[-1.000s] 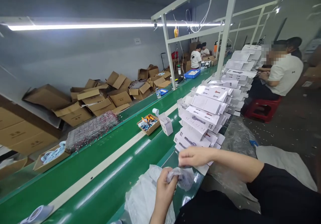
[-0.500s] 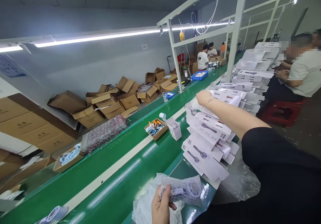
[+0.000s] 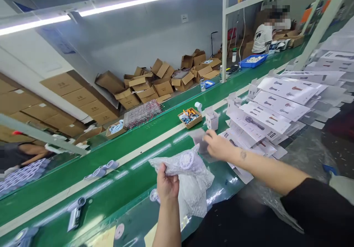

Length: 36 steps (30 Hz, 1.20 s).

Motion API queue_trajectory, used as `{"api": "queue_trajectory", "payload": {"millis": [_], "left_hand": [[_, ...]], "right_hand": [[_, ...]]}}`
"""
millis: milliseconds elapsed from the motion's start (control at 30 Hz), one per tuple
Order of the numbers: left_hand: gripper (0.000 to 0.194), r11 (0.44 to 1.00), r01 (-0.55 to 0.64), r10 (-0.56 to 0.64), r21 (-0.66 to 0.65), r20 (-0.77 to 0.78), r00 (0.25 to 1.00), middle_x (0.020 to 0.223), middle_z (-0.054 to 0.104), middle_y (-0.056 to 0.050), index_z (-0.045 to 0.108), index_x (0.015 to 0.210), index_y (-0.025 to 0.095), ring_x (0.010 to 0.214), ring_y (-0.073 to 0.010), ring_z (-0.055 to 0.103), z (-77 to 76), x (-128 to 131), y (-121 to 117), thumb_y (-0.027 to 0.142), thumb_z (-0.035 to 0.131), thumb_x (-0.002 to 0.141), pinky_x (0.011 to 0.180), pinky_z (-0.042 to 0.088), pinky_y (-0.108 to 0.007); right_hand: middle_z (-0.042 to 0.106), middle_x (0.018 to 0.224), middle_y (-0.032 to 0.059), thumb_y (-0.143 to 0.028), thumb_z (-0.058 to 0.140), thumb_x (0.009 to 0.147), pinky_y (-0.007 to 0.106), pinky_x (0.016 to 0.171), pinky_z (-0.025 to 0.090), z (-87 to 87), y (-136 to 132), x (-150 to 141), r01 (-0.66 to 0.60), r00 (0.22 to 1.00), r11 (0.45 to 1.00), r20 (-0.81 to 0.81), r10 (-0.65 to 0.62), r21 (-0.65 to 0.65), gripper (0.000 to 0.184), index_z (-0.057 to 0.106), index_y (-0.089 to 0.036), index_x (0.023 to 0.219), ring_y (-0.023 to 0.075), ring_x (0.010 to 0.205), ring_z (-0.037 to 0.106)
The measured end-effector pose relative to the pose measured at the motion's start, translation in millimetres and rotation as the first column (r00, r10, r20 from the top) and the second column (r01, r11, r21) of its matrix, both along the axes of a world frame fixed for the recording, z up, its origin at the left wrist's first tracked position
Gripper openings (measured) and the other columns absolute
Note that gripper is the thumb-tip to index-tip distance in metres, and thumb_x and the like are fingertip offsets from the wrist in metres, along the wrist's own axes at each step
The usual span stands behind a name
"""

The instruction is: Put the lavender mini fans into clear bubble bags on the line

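Note:
My left hand [image 3: 166, 182] is closed on a clear plastic bag [image 3: 184, 163] with a small white fan-like item inside, held above the green conveyor belt [image 3: 129, 158]. More crumpled bags [image 3: 193, 195] lie under it. My right hand [image 3: 218, 145] pinches a flat folded white box [image 3: 199, 139] beside the stack of flat printed boxes [image 3: 265, 118].
A small open carton of parts [image 3: 189, 117] and an upright white box [image 3: 212, 120] sit on the belt. Bagged items [image 3: 101, 171] lie along the belt's left. Open cardboard cartons [image 3: 143, 84] pile up behind it. Another person's arm [image 3: 30, 152] is at far left; people sit at the far end.
My right hand came back from the box stack with a flat box toward the left hand. My left hand lifted the bagged item higher. The view swung left.

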<state>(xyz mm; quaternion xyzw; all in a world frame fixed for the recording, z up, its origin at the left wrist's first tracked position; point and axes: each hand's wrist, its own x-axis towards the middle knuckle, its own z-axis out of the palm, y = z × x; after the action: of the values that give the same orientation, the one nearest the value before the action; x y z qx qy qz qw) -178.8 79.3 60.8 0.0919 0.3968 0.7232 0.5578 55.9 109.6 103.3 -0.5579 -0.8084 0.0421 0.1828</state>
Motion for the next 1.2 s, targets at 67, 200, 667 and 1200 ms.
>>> {"api": "queue_trajectory", "payload": {"millis": [67, 200, 667, 1200], "left_hand": [[0.022, 0.999, 0.031, -0.031, -0.007, -0.084, 0.996, 0.065, 0.058, 0.006, 0.056, 0.079, 0.017, 0.045, -0.0040, 0.048, -11.7, 10, -1, 0.027, 0.069, 0.065, 0.034, 0.025, -0.015], [0.031, 0.994, 0.067, -0.099, -0.084, -0.493, 0.864, 0.073, 0.059, 0.003, 0.057, 0.087, 0.017, 0.055, -0.0095, 0.053, -41.7, 22, -13, 0.041, 0.065, 0.069, 0.043, 0.038, -0.020], [0.007, 0.953, 0.248, 0.077, -0.173, -0.656, -0.751, 0.086, 0.054, -0.008, 0.056, 0.085, 0.018, 0.084, -0.0236, 0.048, -24.9, 77, -3, 0.016, 0.051, 0.081, 0.069, 0.044, -0.032], [0.032, 0.714, 0.484, 0.119, -0.506, -0.593, -0.796, 0.116, 0.059, -0.011, 0.052, 0.118, 0.022, 0.123, -0.0310, 0.038, -67.0, 60, -16, 0.026, 0.048, 0.087, 0.098, 0.027, -0.057]], "right_hand": [[0.046, 0.115, 0.0127, -0.007, 0.045, 0.072, 0.030, 0.069, 0.048, -61.1, -7, -13, -0.048, 0.993, 0.990, -0.113, 0.032, -0.135, 0.032, 0.053, -0.014, 0.102, 0.0168, 0.078, 0.059], [0.048, 0.114, 0.0103, -0.012, 0.056, 0.067, 0.037, 0.087, 0.046, -132.8, -19, -11, -0.241, 0.875, 0.939, -0.473, 0.101, -0.246, 0.043, 0.052, -0.018, 0.110, 0.0221, 0.098, 0.055], [0.058, 0.107, 0.0091, -0.027, 0.067, 0.065, 0.040, 0.084, 0.047, -170.0, -22, -5, -0.340, 0.768, 0.896, -0.633, 0.091, -0.284, 0.056, 0.046, -0.018, 0.115, 0.0255, 0.096, 0.058], [0.059, 0.098, 0.0035, -0.021, 0.064, 0.064, 0.034, 0.074, 0.048, -166.0, -21, 0, -0.373, 0.701, 0.843, -0.713, -0.018, -0.388, 0.052, 0.038, -0.024, 0.110, 0.0217, 0.085, 0.060]]}}
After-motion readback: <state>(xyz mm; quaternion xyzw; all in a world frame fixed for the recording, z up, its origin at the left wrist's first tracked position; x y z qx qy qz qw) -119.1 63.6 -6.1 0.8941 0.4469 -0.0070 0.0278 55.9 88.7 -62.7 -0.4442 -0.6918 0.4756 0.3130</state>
